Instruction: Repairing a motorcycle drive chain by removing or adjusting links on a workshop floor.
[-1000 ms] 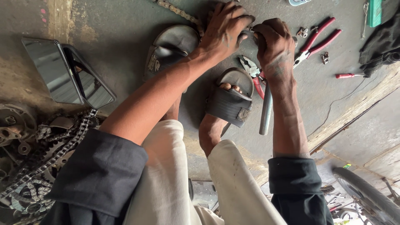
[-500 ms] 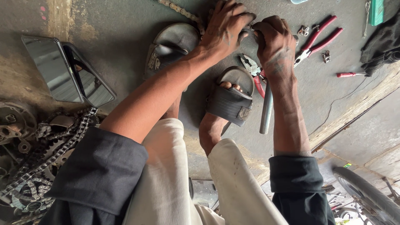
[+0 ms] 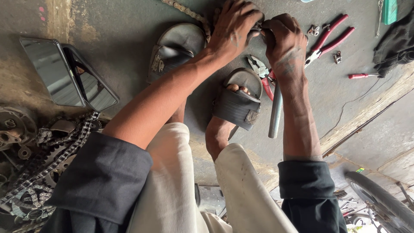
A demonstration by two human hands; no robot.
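Observation:
My left hand [image 3: 235, 26] and my right hand [image 3: 283, 41] meet at the top of the view, both closed on a small dark metal part between them; a drive chain [image 3: 185, 9] runs off from under the left hand. What exactly sits in the fingers is hidden. Below the hands my two feet rest in dark sandals [image 3: 239, 101] on the grey concrete floor. A grey metal pipe [image 3: 275, 112] lies beside the right sandal, under my right forearm. Red-handled pliers [image 3: 264, 73] lie just below my right hand.
A second pair of red pliers [image 3: 330, 39], small metal bits [image 3: 337, 56] and a red screwdriver [image 3: 361, 76] lie at the right. A dark rectangular mirror [image 3: 64, 73] sits at the left above a heap of chains and sprockets [image 3: 39, 159]. A tyre [image 3: 379, 203] shows at bottom right.
Both hands stay clenched together on the part, shifting only slightly. Nothing else has moved.

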